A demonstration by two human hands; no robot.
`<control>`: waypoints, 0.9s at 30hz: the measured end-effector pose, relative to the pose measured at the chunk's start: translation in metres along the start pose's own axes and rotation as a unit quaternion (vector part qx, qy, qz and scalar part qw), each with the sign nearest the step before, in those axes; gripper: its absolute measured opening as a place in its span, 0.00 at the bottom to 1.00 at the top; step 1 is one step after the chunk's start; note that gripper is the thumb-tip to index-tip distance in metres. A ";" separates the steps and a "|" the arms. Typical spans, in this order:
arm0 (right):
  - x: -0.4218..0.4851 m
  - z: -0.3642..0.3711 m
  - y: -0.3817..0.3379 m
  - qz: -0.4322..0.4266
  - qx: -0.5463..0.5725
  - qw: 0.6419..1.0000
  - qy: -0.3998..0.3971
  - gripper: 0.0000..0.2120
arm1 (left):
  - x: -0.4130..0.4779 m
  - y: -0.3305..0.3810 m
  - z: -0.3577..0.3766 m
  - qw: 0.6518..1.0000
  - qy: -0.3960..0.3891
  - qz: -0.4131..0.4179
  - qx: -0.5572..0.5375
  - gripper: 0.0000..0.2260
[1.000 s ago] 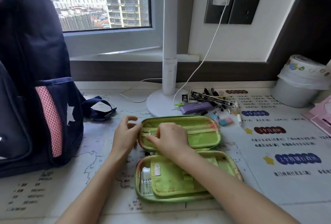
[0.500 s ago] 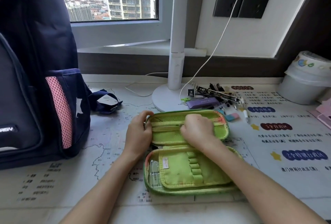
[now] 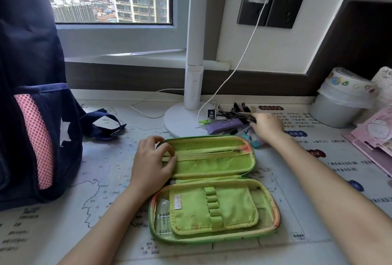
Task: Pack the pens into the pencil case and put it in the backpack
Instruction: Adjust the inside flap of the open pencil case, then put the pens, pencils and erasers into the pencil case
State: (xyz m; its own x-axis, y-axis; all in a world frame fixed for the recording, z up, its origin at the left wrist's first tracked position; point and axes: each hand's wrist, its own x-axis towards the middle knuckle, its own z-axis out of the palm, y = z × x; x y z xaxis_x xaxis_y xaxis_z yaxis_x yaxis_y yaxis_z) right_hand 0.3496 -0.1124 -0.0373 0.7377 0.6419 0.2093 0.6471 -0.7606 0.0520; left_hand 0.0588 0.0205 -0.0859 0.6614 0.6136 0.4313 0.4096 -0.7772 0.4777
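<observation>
Desk [image 3: 106, 180], pencil case [image 3: 212, 163] edge in left hand [image 3: 150, 163] — right hand [image 3: 268, 126] on pens [image 3: 235, 114]

green cloth pencil case [image 3: 212, 209], mesh pocket [image 3: 212, 164], glossy desk mat [image 3: 297, 180]

- Pencil case [image 3: 212, 207]: green, lying open and flat on the printed desk mat [image 3: 95, 180]. The far half has a mesh zip pocket, the near half a row of elastic loops.
- Left hand [image 3: 151, 165]: fingers curled on the left end of the far half, at the zip.
- Right hand [image 3: 266, 126]: reached out to the far right, over the heap of pens [image 3: 231, 114]. Its grip is too blurred to tell.
- Lamp base [image 3: 180, 120]: white, just left of the pens.
- Backpack [image 3: 31, 95]: dark blue with a pink mesh pocket, upright at the left.
</observation>
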 end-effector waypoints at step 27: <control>-0.079 -0.062 -0.075 -0.291 0.021 0.956 -0.004 0.09 | -0.003 0.007 -0.003 0.984 0.050 0.117 -0.125 0.04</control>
State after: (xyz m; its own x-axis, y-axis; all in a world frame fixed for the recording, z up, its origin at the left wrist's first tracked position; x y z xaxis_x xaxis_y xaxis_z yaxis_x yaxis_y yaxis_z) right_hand 0.2309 -0.1126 0.0031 0.2506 0.9566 0.1488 0.9558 -0.2689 0.1188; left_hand 0.0581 0.0136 -0.0818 0.6491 0.4422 0.6190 0.0772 -0.8478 0.5247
